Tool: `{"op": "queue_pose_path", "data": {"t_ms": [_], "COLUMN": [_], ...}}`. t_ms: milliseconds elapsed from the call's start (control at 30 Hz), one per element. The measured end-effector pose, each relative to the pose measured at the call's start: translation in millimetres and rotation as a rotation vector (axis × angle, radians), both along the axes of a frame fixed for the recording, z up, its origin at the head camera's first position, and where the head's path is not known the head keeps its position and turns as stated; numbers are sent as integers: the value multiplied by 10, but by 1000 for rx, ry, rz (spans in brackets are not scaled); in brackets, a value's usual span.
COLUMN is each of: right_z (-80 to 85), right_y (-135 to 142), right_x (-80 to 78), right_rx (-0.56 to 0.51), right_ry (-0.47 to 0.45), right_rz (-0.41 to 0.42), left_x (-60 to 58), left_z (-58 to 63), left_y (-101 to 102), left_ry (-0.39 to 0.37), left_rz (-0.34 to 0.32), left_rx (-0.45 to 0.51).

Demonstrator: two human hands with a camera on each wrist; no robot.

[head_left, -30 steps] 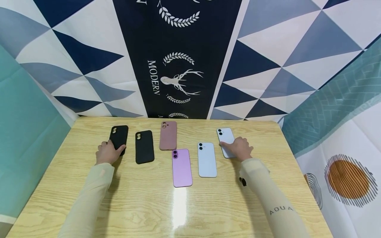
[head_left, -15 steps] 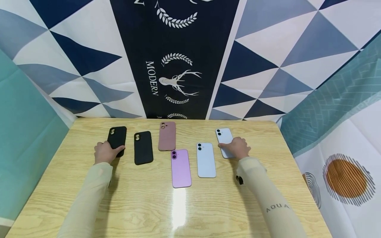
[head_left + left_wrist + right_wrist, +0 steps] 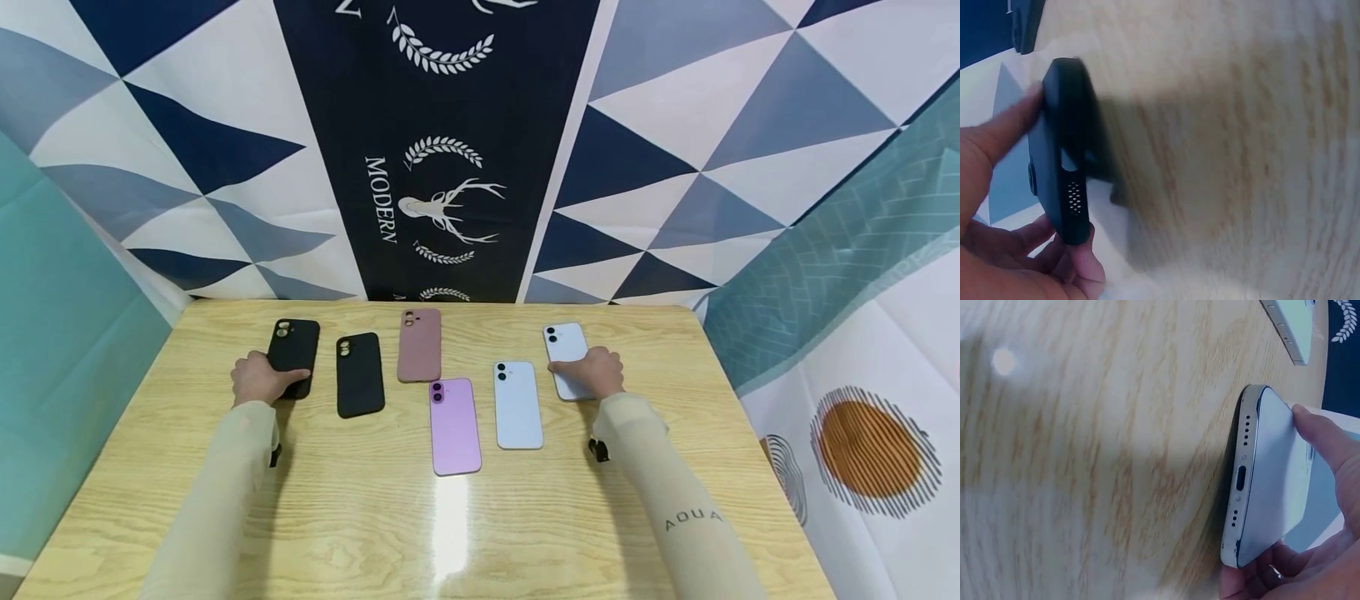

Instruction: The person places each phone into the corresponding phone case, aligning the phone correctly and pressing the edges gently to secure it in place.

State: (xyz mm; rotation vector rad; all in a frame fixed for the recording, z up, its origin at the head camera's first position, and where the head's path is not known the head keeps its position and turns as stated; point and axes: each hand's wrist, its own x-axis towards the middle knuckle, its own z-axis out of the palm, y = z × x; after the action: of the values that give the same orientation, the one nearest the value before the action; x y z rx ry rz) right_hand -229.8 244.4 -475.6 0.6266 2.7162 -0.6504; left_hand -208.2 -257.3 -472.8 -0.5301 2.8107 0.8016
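Observation:
At the left of the table, my left hand (image 3: 257, 379) grips a black phone case (image 3: 298, 346) across its width. In the left wrist view the thumb presses one long side of the case (image 3: 1063, 156) and fingers curl at the other. My right hand (image 3: 600, 372) holds a white phone (image 3: 567, 350), thumb on its left edge; the right wrist view shows the phone's bottom end (image 3: 1241, 478) with its port. Between the hands lie a second black case (image 3: 360, 375), a dusty pink case (image 3: 420, 344), a purple phone (image 3: 455, 429) and another white phone (image 3: 518, 406).
The wooden table (image 3: 360, 508) bears all the phones and cases. Behind it hangs a patterned cloth (image 3: 442, 108), with a teal cloth (image 3: 75, 375) at the left and a printed cloth (image 3: 870, 367) at the right.
The view has shifted slightly. My left hand has moved a little left on the black case, still gripping it. The right hand stays on the white phone.

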Motion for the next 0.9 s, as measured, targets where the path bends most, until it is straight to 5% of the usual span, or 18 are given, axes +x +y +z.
{"op": "queue_pose_path", "data": {"t_ms": [300,500,700,900], "right_z": [-25,27,8,-24], "right_y": [68,90,94,131], "right_x": [-9,-26,-53,-47], "right_rx": [-144,-286,-310,-361], "right_ry": [13,-5,8,20], "right_rz": [-4,-103,-218,-248], "left_x": [-18,28,68,89], "left_z": [29,82,103,87], "left_y": [-98,-127,-162,-188], "left_ry": [-33,-46,-29,-59], "left_rz": [30,58,33,48], "left_rx": [97,130,132,172]}}
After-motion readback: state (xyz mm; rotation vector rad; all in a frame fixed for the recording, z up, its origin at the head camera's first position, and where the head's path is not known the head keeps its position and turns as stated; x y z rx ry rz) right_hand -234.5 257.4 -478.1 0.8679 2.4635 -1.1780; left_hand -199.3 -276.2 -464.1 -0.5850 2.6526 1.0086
